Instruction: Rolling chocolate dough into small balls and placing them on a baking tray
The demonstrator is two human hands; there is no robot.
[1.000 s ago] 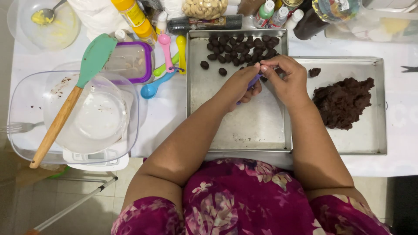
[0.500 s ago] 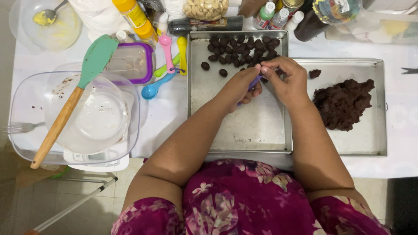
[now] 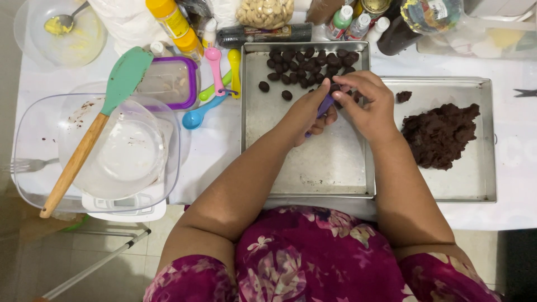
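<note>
Spatula (image 3: 106,112), green blade, wooden handle, across glass bowl (image 3: 33,168); fork (image 3: 25,165) left; purple-rimmed tub (image 3: 168,84); measuring spoons (image 3: 215,78); bottles (image 3: 349,22) and nut bag (image 3: 264,12) behind.

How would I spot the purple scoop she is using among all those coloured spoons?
Find the square metal tray in the middle, with dark balls along its far edge. Both hands meet there: the purple scoop sits in the left hand, fingers wrapped around it. The pink, yellow, green and blue spoons lie untouched left of the tray.
</note>
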